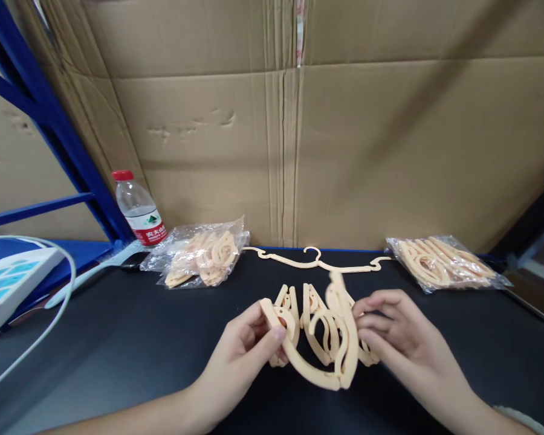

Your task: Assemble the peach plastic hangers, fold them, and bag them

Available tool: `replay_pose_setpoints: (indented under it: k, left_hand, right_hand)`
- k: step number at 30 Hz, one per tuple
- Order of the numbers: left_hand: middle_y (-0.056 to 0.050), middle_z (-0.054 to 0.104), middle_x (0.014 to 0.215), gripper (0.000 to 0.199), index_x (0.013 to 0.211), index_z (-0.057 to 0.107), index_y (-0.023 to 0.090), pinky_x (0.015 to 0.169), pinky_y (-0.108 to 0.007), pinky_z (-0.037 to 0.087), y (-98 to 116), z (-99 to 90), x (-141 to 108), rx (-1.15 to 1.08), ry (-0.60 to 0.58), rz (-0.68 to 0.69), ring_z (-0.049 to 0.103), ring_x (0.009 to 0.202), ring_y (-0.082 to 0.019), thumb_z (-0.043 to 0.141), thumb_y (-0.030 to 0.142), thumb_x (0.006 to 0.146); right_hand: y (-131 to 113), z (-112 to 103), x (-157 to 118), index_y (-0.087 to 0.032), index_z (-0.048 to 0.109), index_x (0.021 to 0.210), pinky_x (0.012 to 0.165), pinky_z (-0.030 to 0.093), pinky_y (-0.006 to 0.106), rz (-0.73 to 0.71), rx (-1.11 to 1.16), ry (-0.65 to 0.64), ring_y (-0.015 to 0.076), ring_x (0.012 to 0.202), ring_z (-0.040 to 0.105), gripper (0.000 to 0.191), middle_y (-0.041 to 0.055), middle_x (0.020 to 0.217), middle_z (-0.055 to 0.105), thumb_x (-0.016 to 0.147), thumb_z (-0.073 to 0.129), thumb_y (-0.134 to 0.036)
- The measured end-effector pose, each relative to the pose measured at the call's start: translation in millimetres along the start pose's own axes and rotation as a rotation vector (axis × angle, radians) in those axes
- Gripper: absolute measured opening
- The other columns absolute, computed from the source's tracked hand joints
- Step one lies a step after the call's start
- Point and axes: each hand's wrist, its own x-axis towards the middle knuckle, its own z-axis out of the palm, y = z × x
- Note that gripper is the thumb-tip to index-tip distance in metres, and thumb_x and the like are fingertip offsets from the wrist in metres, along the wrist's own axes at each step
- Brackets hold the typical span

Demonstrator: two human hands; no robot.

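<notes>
My left hand [249, 341] pinches one arm end of a beige plastic folding hanger [312, 370], thumb in front and fingers behind. This hanger is partly unfolded, held above the table with its hook curled between the two arms. Beside its upright other arm is my right hand [396, 335], fingers loosely bent and thumb apart; whether the fingertips touch the arm, I cannot tell. Behind the held hanger, several folded hangers [312, 347] are on the black table, partly hidden. Farther back, an unfolded hanger [294, 262] lies flat.
Clear plastic bags of folded hangers lie at the back left [199, 257] and back right [448, 263]. A red-capped water bottle [140, 211] stands by the blue frame [68, 145]. A white device [16, 284] with a cable is at left. Cardboard [367, 139] walls the back.
</notes>
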Motion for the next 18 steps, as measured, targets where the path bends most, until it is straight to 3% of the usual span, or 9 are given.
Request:
replay_pose_setpoints:
  k: [5,8,18]
  left_hand:
    - [0.000,0.059,0.078,0.026,0.089,0.059,0.016,0.064,-0.022,0.047,0,2.3,-1,-0.014,-0.013,-0.006,0.054,0.068,-0.010,0.061,0.041,0.091]
    - [0.000,0.058,0.081,0.024,0.093,0.059,0.017,0.065,-0.022,0.046,0,2.8,-1,-0.013,-0.028,-0.006,0.052,0.070,-0.010,0.059,0.040,0.092]
    - [-0.001,0.056,0.084,0.020,0.088,0.060,0.017,0.072,-0.025,0.046,4,4.7,-8,0.137,-0.069,0.061,0.053,0.078,-0.014,0.055,0.035,0.095]
  right_hand:
    - [-13,2,-12,-0.028,0.068,0.114,0.092,0.056,0.033,-0.116,-0.417,-0.238,0.0257,0.114,0.063,0.026,0.0089,0.123,0.064,0.091,0.059,-0.025]
    - [-18,1,-13,-0.030,0.068,0.120,0.099,0.051,0.035,-0.148,-0.529,-0.261,0.0267,0.120,0.059,0.032,0.0070,0.126,0.064,0.090,0.059,-0.026]
    - [-8,2,-11,-0.032,0.055,0.136,0.096,0.052,0.033,-0.207,-0.589,-0.266,0.0244,0.125,0.054,0.045,0.0046,0.134,0.059,0.091,0.054,-0.022]
